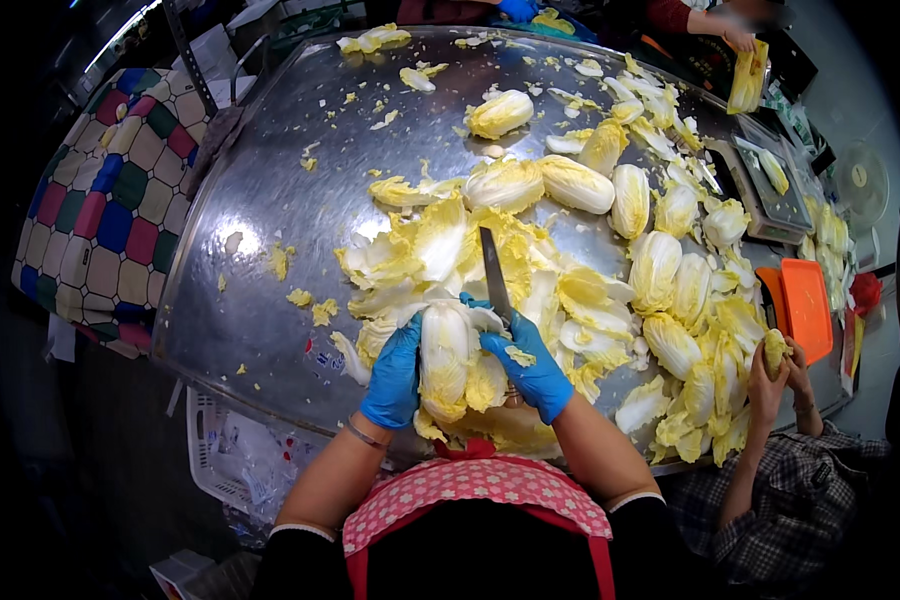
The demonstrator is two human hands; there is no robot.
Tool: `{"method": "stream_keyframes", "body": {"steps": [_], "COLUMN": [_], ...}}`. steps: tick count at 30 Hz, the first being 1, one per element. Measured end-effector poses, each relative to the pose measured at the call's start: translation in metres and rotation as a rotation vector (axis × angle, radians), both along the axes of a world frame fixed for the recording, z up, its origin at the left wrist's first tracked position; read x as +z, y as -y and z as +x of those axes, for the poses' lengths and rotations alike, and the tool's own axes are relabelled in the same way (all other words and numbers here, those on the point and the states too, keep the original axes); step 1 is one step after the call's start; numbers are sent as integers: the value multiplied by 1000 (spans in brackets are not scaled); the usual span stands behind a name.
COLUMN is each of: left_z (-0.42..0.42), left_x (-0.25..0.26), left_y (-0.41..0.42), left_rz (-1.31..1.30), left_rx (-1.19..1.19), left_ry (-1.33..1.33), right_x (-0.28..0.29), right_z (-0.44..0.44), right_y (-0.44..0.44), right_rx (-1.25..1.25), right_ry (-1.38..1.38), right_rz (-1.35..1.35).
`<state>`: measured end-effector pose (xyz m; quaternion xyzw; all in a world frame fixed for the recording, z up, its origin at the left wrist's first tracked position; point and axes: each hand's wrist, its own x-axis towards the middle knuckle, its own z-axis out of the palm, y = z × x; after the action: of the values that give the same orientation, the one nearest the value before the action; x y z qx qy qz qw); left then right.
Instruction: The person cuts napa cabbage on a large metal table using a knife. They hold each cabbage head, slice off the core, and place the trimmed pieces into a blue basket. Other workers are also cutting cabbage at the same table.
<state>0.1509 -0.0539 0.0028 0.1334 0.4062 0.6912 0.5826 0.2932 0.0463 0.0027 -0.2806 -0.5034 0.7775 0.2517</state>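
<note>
My left hand (394,379), in a blue glove, grips the left side of a napa cabbage (445,352) whose white base points away from me. In my gloved right hand (529,364) is a knife (494,274), its blade pointing up and away over the pile; some of those fingers also touch the outer leaves at the cabbage's right side. Loose cabbage leaves (439,244) lie heaped just beyond and to the right of both hands. Beyond the heap, a trimmed napa cabbage (504,186) rests on the steel table (270,187).
More cabbages (654,270) and leaves cover the table's right part. A scale (772,184) and an orange tray (806,311) stand at the right edge. A co-worker's hands (769,382) hold a cabbage piece nearby; other people work across the table. A white basket (199,442) sits below left.
</note>
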Motion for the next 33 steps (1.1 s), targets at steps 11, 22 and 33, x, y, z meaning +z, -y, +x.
{"method": "stream_keyframes", "body": {"steps": [11, 22, 33], "left_z": [0, -6, -11], "left_x": [8, -2, -6], "left_y": [2, 9, 5], "left_rz": [-76, -93, 69], "left_rx": [-103, -114, 43], "left_ry": [-529, -96, 153], "right_x": [9, -10, 25], "right_z": [1, -4, 2], "right_y": [4, 3, -14], "right_rx": [196, -48, -229], "right_ry": [-7, -54, 483], "right_rz": [-8, 80, 857]}}
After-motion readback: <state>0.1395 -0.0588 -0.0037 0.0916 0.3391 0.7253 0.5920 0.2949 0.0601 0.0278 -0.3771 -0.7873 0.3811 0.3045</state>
